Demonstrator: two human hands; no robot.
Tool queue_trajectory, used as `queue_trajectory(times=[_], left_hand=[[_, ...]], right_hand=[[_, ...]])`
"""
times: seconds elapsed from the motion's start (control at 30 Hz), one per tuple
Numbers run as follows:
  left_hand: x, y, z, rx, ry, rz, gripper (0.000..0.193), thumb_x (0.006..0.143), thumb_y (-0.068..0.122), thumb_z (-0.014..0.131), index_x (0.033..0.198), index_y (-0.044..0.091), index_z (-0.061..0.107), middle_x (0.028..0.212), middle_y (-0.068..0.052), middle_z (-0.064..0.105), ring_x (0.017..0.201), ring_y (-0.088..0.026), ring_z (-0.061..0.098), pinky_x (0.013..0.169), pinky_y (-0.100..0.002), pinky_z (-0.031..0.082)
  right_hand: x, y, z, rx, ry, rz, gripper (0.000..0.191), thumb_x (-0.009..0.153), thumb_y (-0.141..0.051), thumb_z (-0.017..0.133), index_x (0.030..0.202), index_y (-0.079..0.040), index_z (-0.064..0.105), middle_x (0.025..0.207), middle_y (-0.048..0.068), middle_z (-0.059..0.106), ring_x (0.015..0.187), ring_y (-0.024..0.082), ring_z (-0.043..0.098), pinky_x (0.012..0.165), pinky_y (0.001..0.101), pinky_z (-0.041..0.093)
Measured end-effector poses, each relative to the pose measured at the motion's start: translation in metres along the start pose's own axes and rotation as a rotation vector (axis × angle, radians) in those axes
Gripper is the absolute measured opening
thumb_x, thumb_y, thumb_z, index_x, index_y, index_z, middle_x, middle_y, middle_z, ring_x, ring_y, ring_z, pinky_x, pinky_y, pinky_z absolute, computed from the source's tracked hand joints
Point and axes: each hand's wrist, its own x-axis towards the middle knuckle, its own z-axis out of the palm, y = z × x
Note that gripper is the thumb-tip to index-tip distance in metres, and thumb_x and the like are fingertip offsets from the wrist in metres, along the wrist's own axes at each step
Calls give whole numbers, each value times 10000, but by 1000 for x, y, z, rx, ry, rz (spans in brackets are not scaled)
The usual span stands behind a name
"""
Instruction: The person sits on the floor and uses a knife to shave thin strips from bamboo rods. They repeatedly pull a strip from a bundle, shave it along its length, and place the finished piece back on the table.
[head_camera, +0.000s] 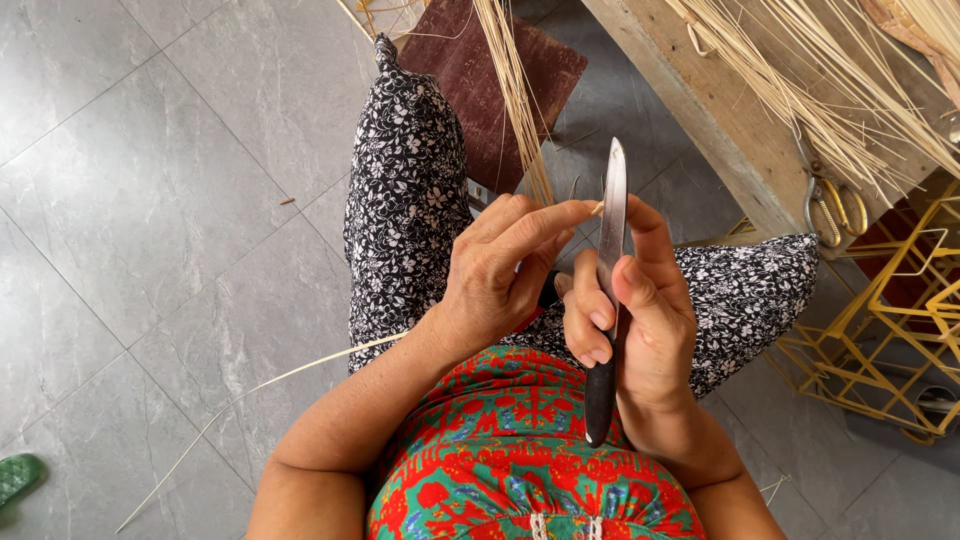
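The right hand (640, 320) has its grip wrapped around a knife (607, 290), fingers curled over the black handle and thumb laid along the flat steel blade, which points away from the body. Just left of the blade, the left hand (495, 275) pinches a thin pale cane strip (300, 372) between thumb and forefinger, its tip touching the blade near the upper half. The strip trails back under the left forearm and out over the grey tiled floor (150, 180). It looks light, springy and easy to split, so it is best held close to the blade. Beyond the knife lie a bundle of cane strands (515, 90), a wooden surface (720, 110) with scissors (835, 205), and a yellow wire frame (900, 300).
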Motion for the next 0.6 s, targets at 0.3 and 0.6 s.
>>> queue_trajectory(times=[0.3,0.6], left_hand=[[0,0,0,16,-5,-10,354,978,-45,682,1287,128,674,862,-36,602,781,-204,572,657,-312,492],[6,3,-4,-11,-60,-17,280,977,3,685,1238,103,689,862,-47,590,796,-233,581,679,-335,497]], right_hand=[[2,-1,0,10,26,9,467,1128,-270,544,1554,-143,400,748,49,460,458,104,401,408,253,391],[5,-2,-5,5,33,-5,364,1143,-261,527,1484,-153,454,776,79,475,485,108,406,428,252,393]])
